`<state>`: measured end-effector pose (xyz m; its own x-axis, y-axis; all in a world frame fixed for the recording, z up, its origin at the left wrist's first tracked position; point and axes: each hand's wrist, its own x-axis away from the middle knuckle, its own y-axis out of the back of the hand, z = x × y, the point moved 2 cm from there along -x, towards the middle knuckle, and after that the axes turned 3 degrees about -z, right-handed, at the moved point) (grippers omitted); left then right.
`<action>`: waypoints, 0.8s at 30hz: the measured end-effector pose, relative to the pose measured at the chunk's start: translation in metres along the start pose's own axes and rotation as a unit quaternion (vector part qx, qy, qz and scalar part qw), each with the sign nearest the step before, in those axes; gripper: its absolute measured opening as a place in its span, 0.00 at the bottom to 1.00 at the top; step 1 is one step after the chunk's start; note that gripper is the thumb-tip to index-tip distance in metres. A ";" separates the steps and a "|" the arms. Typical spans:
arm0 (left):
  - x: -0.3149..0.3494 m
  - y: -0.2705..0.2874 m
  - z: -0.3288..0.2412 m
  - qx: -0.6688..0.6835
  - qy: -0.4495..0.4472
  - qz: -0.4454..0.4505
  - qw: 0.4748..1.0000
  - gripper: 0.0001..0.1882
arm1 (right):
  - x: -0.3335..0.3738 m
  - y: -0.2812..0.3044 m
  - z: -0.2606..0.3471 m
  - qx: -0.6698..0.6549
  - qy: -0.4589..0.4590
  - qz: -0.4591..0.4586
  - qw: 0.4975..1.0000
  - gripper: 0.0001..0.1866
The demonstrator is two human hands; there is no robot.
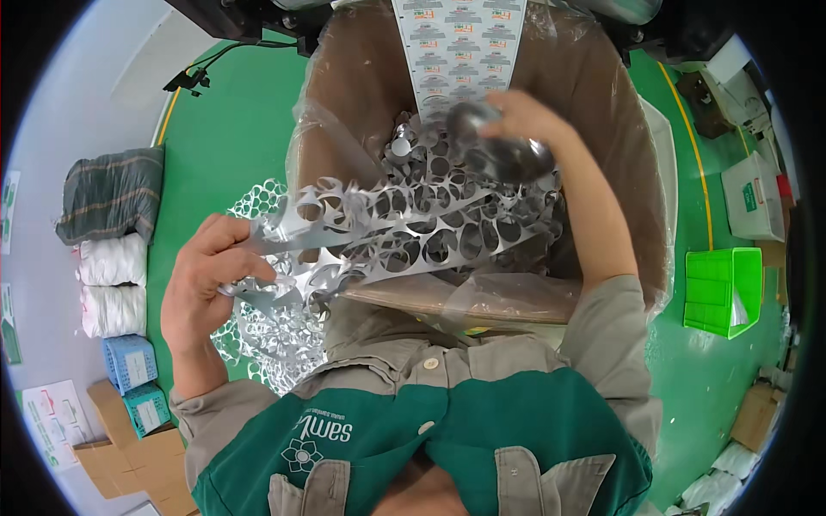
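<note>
Hands [209, 273] apart, right one [520, 119] farther forward

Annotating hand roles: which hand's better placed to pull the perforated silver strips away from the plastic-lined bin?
Left, probably: the left hand grips one end of the perforated silver strips, outside the plastic-lined bin. The right hand looks occupied with a blurred shiny object.

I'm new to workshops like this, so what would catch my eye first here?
Probably the silvery strips full of round holes, stretching from the left hand across the plastic-lined bin in the middle. Next comes a shiny rounded thing, blurred, in the right hand over the bin's upper part. Off to the right, a bright green crate stands on the floor.
</note>
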<state>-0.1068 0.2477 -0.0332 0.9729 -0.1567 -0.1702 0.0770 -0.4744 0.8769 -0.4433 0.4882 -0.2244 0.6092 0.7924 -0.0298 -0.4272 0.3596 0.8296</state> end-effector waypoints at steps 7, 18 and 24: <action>0.004 -0.002 -0.047 -0.031 -0.125 -0.044 0.991 0.09 | 0.007 0.022 0.123 -0.773 0.013 0.045 0.632 0.24; 0.058 0.061 0.000 -0.100 0.100 -0.194 0.971 0.16 | 0.004 -0.046 -0.004 0.180 -0.057 0.056 0.980 0.20; 0.081 0.050 0.022 0.056 0.040 -0.329 0.942 0.04 | 0.000 0.046 0.054 -0.636 0.115 -0.050 0.762 0.20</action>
<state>-0.0290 0.1924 -0.0133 0.7358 0.2673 -0.6222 0.6504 -0.5349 0.5393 -0.4269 0.4777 -0.1562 0.6104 0.7429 -0.2749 -0.7772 0.4945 -0.3892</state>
